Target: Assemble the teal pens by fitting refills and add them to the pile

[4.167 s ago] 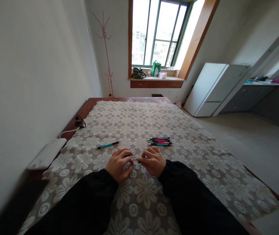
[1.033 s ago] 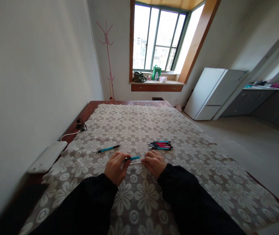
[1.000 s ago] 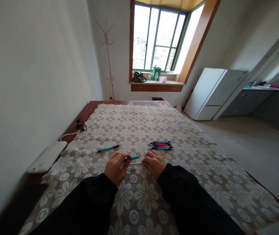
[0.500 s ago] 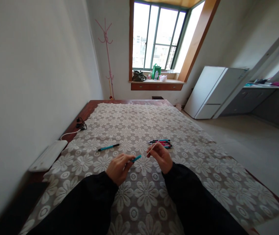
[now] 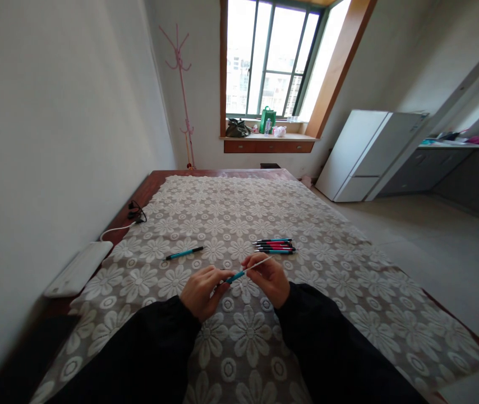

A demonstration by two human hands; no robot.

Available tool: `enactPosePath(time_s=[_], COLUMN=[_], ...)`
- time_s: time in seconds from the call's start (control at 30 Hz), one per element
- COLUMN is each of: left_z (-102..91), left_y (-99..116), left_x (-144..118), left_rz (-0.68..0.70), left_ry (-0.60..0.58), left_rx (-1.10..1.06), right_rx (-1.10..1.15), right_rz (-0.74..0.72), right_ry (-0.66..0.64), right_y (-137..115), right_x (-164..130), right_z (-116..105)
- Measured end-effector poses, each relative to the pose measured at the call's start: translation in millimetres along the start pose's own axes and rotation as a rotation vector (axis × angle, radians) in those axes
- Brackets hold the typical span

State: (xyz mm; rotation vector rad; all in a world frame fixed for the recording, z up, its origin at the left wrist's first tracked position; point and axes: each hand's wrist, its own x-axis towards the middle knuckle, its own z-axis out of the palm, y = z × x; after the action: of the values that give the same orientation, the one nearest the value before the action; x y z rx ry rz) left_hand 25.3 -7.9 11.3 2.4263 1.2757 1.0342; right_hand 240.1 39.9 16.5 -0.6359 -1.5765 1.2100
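Observation:
My left hand [image 5: 201, 289] pinches a teal pen barrel [image 5: 235, 276] just above the floral lace tablecloth [image 5: 231, 224]. A thin white refill [image 5: 259, 262] is pinched in my right hand [image 5: 267, 276], and its lower end meets the open end of the barrel. Both hands are close together in front of me. A bundle of several red and teal pens [image 5: 275, 246] lies just beyond my right hand. To the left, past my left hand, rests a single teal pen [image 5: 184, 253].
A white power strip [image 5: 78, 269] with a white cable and a black plug [image 5: 136, 211] sits along the table's left edge by the wall. A pink coat stand [image 5: 179, 84], a window ledge with bags, and a white fridge [image 5: 369, 152] stand further back.
The refill was drawn out of the teal barrel and lifted by my right hand half a second ago. Now its end is back at the barrel's opening, hands nearer together.

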Motion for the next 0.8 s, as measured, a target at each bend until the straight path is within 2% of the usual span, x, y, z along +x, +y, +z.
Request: enactPosePath(time_s=[0.17, 0.27, 0.37, 0.53, 0.8], left_z=[-0.2, -0.1, 0.8, 1.6, 1.8], left_y=[-0.5, -2.0, -4.4, -5.3, -4.1], left_x=[0.0, -0.2, -0.6, -1.5, -1.3], left_rz=[-0.033, -0.053, -0.023, 0.065, 0.066], left_ry=[-0.012, -0.007, 0.001, 0.050, 0.139], left_rx=[-0.064, -0.095, -0.074, -0.017, -0.031], right_rx=[-0.023, -0.036, -0.052, -0.045, -0.027], right_rz=[0.041, 0.078, 0.055, -0.001, -0.001], right_ry=[-0.087, -0.026, 0.017, -0.025, -0.035], right_y=[1.8, 3.0, 2.7, 0.9, 0.7], right_x=[-1.9, -2.2, -0.6, 1.7, 0.7], right_z=[-0.5, -3.1, -4.9, -4.8, -6.0])
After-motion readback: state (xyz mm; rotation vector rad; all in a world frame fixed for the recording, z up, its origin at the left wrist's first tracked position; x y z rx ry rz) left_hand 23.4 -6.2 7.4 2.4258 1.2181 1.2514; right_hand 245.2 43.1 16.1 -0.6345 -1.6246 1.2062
